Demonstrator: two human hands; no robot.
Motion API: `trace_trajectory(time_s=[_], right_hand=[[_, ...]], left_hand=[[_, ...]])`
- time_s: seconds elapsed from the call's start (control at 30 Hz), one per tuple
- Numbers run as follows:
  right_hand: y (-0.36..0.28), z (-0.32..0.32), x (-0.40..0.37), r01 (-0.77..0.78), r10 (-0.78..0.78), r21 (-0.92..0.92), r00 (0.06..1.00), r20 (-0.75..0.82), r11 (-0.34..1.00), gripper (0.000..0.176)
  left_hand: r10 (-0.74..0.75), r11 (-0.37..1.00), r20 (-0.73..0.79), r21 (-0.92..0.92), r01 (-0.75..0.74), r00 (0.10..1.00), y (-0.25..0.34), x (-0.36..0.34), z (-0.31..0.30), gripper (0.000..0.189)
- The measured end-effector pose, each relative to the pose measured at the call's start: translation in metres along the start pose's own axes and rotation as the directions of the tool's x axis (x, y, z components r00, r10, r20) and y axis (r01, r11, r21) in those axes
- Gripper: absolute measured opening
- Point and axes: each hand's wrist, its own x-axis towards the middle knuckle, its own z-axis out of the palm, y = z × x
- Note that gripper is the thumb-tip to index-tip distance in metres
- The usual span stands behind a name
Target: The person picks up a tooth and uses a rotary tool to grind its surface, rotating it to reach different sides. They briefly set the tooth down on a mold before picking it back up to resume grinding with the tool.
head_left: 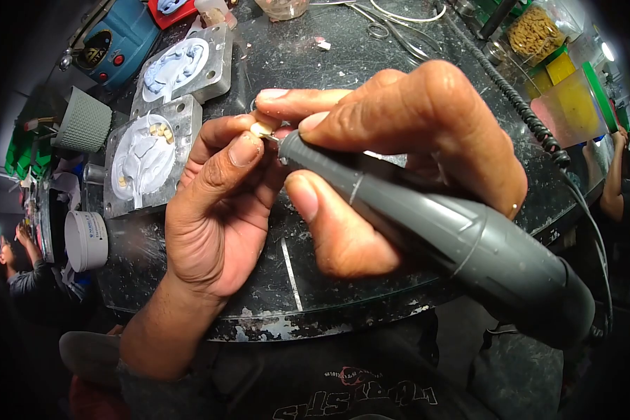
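The small cream tooth-like piece (pixel 261 129) sat at the handpiece's nose, pinched in the left hand's (pixel 217 203) fingertips; it looked light, stiff and perhaps brittle, easy to lose, best held by its sides, clear of the bur (pixel 271 138). The right hand (pixel 434 126) gripped the grey rotary handpiece (pixel 469 234), likely the heavier, smooth, best steered near its narrow front. Fingers hid much of the piece; whether the bur touched it or spun was unclear.
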Motion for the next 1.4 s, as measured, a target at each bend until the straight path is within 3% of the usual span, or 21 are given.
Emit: trace_trajectory(time_s=[0.03,0.1,0.23,0.3,0.4,0.53,0.6,0.73,1.0,1.23,1.3,1.4], right_hand=[[-0.003,-0.003,0.002,0.0,0.0,0.0,1.0,0.0,1.0,0.018],[-0.01,-0.009,0.006,-0.067,0.087,-0.138,0.986,0.145,0.988,0.018],[-0.004,-0.002,0.001,-0.039,0.039,0.012,0.999,0.011,0.999,0.018],[-0.007,-0.006,0.005,-0.025,0.042,-0.139,0.992,0.119,0.99,0.018],[-0.014,-0.011,0.009,-0.113,0.136,-0.135,0.975,0.176,0.984,0.019],[-0.006,-0.004,0.003,-0.07,0.069,0.061,0.997,0.02,0.996,0.019],[-0.012,-0.009,0.008,-0.108,0.127,-0.127,0.981,0.147,0.986,0.017],[-0.003,-0.008,-0.003,-0.122,0.109,0.044,0.968,0.227,0.991,0.03],[0.004,0.009,-0.015,0.022,-0.016,0.207,0.999,-0.031,0.978,0.033],[0.007,0.011,-0.014,-0.035,0.04,0.176,0.999,-0.024,0.984,0.029],[0.007,0.001,-0.007,0.0,-0.019,0.158,0.992,0.122,0.987,0.029],[0.009,0.006,-0.01,-0.018,0.004,0.219,0.998,0.064,0.975,0.029]], left_hand=[[0.006,1.0,-0.025,0.01,-0.006,1.0,-0.001,0.0,0.001,0.017],[0.013,1.0,-0.05,0.02,-0.012,0.999,-0.001,0.0,0.002,0.017],[-0.009,1.0,-0.038,-0.007,0.008,0.999,-0.001,0.0,0.0,0.017],[-0.003,1.0,-0.051,-0.007,0.003,0.999,-0.001,0.0,0.001,0.017],[-0.01,1.0,-0.058,-0.011,0.009,0.998,-0.001,-0.001,0.004,0.017],[-0.016,1.0,-0.051,-0.025,0.014,0.999,-0.001,-0.001,0.003,0.017],[-0.014,1.0,-0.057,-0.029,0.012,0.998,-0.001,0.0,0.004,0.017],[-0.015,0.999,-0.101,-0.036,0.011,0.995,-0.002,-0.001,0.004,0.017],[-0.011,0.999,-0.105,-0.046,0.006,0.994,-0.003,-0.001,0.005,0.018],[-0.025,0.997,-0.08,-0.079,0.019,0.997,-0.003,-0.001,0.004,0.018],[-0.022,0.996,-0.055,-0.09,0.017,0.998,-0.003,-0.001,0.004,0.018],[-0.012,0.997,-0.105,-0.073,0.004,0.994,-0.003,-0.001,0.004,0.018]])
